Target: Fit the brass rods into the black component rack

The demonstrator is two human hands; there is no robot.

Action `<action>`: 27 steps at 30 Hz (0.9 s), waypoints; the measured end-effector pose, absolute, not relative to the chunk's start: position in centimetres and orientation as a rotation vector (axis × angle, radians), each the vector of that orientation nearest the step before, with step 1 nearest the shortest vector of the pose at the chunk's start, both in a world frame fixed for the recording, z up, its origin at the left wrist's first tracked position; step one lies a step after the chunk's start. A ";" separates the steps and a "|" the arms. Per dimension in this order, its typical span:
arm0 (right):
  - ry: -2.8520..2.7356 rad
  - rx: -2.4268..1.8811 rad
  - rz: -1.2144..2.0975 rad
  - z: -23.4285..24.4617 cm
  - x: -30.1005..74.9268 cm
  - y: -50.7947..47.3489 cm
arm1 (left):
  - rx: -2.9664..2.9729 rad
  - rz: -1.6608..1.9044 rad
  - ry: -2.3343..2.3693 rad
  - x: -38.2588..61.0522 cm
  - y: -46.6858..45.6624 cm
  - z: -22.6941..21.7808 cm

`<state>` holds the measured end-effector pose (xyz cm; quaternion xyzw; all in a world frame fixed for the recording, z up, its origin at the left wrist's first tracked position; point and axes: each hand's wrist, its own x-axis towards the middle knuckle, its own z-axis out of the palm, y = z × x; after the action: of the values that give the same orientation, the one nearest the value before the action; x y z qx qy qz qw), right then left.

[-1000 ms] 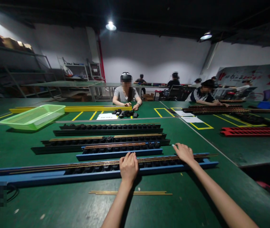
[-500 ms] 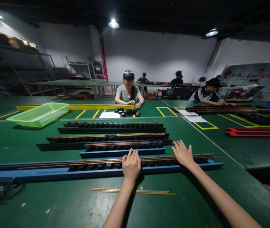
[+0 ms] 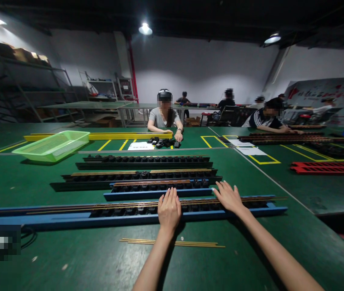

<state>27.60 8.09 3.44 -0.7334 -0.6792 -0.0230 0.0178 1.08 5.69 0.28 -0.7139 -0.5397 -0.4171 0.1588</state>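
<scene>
Two bare hands, a left hand (image 3: 168, 211) and a right hand (image 3: 228, 197), appear at a factory bench with four long jigs: two black jigs (image 3: 144, 163) and two blue jigs (image 3: 53, 216). Also counted are one green plastic basket (image 3: 51, 146), one yellow rail (image 3: 129, 137), one red rack (image 3: 326, 168), three sheets of paper (image 3: 141, 146), three ceiling lamps (image 3: 145, 29) and at least six other people (image 3: 164, 115). Loose brass rods (image 3: 172, 243) lie too close together to count.

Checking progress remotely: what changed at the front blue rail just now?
The right hand has slid left along the brass rods, closer to the left hand, which stayed on them. Nothing was let go. The blue rail and the loose rods below it stayed put.
</scene>
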 end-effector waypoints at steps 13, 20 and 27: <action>-2.225 -2.261 -0.299 5.1 25.6 8.0 | -2.013 -1.196 -1.553 1.2 5.6 0.3; -2.207 -2.219 -0.395 5.9 25.2 7.0 | -2.026 -1.189 -1.552 1.2 5.5 0.5; -2.198 -2.172 -0.393 6.9 23.4 7.1 | -2.029 -1.212 -1.547 1.1 5.4 0.6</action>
<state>23.39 7.10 6.90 -0.6973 -0.7055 -0.1262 0.0132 1.14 5.42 0.58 -0.7094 -0.5408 -0.4235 0.1576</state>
